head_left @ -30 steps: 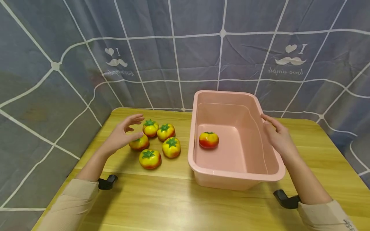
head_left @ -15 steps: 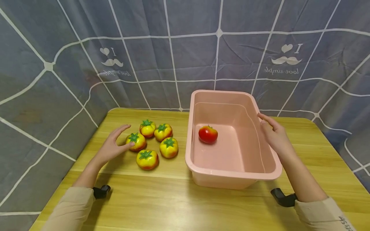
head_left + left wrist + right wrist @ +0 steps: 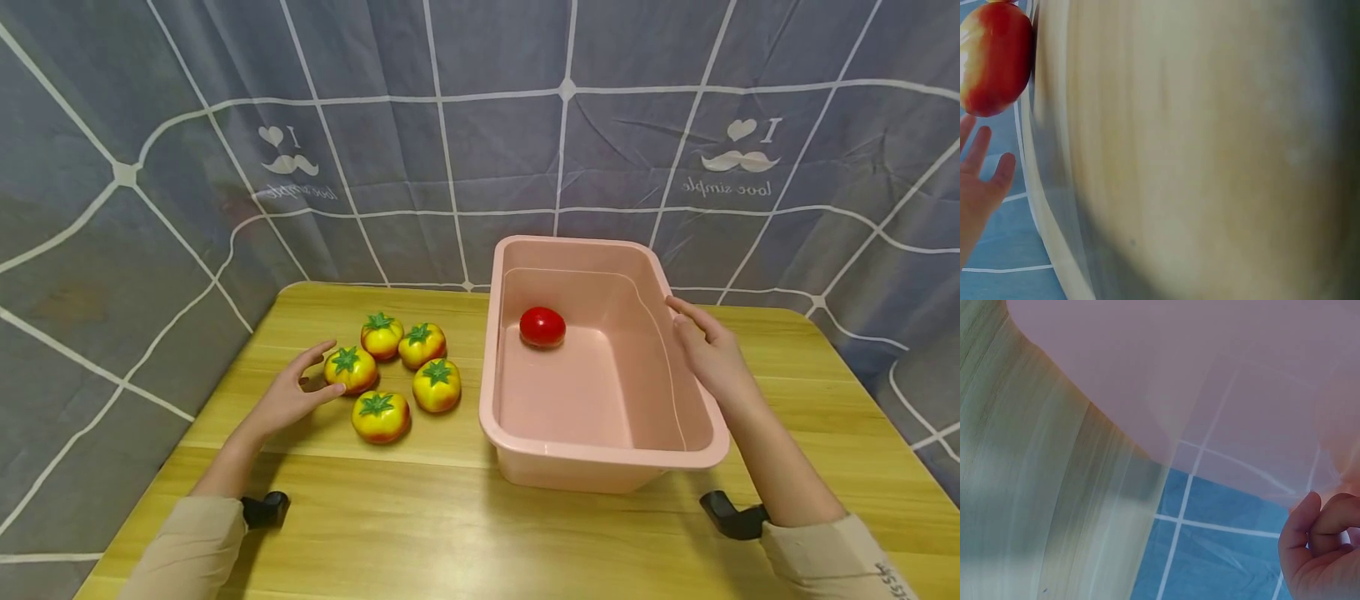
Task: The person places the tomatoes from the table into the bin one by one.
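Around the left side of the leftmost yellow-and-red toy tomato (image 3: 351,371) stands my left hand (image 3: 288,400), thumb and fingers spread, thumb at its near side; contact is unclear. In the left wrist view, the fingers (image 3: 977,153) lie just below a red-yellow tomato (image 3: 994,59). My right hand (image 3: 716,354) grips the right rim of a pink plastic basin (image 3: 603,454), its fingers curled in the right wrist view. Inside the basin, toward the back left, a tomato (image 3: 542,327) lies with its red underside showing and its green top hidden.
Several more toy tomatoes sit close by: a near one (image 3: 381,417), one (image 3: 437,385) toward the basin, and two behind (image 3: 422,345). All rest on a wooden table (image 3: 390,517). A grey-blue curtain (image 3: 495,150) with white lines stands behind and at the sides.
The tomato in the basin has rolled toward the back, its red underside turning into view. My left hand has come down and back beside the leftmost tomato. The right hand keeps its place on the rim.
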`<state>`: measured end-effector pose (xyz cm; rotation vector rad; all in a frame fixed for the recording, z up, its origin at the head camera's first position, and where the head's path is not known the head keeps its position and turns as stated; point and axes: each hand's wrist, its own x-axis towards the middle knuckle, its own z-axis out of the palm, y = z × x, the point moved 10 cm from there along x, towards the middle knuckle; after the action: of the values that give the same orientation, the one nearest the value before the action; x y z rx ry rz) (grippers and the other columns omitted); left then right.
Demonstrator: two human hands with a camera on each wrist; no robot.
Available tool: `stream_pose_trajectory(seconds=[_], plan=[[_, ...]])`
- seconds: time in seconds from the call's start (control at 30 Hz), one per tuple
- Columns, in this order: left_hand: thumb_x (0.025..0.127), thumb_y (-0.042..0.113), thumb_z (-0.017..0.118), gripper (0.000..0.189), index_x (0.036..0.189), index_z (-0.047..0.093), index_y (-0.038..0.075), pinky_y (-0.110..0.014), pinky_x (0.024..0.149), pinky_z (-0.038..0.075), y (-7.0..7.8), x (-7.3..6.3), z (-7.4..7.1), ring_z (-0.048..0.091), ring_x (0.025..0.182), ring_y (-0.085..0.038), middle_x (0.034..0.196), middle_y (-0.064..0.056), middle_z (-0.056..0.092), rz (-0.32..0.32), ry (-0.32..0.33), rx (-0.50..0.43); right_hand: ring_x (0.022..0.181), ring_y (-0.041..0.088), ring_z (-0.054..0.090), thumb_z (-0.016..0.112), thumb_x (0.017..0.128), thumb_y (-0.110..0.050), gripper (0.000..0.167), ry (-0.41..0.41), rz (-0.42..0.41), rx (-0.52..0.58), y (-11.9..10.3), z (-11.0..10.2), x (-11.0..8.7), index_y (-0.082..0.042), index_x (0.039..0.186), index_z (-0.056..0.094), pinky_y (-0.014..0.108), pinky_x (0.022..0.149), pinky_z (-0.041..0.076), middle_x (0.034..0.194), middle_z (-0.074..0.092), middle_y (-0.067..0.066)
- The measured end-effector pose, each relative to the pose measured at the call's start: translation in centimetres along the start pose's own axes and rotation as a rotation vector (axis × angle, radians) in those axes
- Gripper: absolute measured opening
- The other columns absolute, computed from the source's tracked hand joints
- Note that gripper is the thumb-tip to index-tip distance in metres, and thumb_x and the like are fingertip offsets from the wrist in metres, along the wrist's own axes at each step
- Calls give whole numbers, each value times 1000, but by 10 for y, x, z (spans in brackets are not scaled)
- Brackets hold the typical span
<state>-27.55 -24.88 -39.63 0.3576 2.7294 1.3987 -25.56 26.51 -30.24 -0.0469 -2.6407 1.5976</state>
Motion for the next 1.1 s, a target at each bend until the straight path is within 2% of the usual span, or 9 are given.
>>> stream_pose_trajectory(seconds=[0.2,0.37,0.53,0.63,1.1], plan=[[87,20,68,71,143,30,1,-61,100,26,-3,0,8,28,129,-44,146,-25,26,13,-45,-35,133,38,25,35,99,-42,54,-2,8,12,-1,0,-2,-15,146,32,56,101,27,150,24,16],[86,23,69,73,144,29,3,-61,99,29,-4,1,11,28,129,-45,146,-25,26,-5,-59,-35,133,37,25,35,99,-40,53,6,2,5,-1,-1,-1,-14,145,33,54,101,29,150,25,16],[85,23,69,74,144,28,3,-59,98,32,-5,4,11,30,127,-47,146,-24,25,-18,-61,-20,129,37,32,34,100,-38,53,14,5,-18,0,-1,0,-12,146,32,42,95,37,149,28,16],[85,22,69,74,144,28,1,-59,98,32,-4,6,10,32,126,-47,145,-25,27,-16,-55,-6,128,37,33,34,100,-38,53,16,9,-29,1,-1,0,-12,146,32,39,92,38,148,29,16],[85,24,69,74,144,29,3,-57,97,33,-11,13,11,36,122,-46,144,-25,30,-34,-59,0,131,38,29,34,100,-38,53,7,2,-12,0,0,-1,-11,146,30,55,100,30,149,27,17]])
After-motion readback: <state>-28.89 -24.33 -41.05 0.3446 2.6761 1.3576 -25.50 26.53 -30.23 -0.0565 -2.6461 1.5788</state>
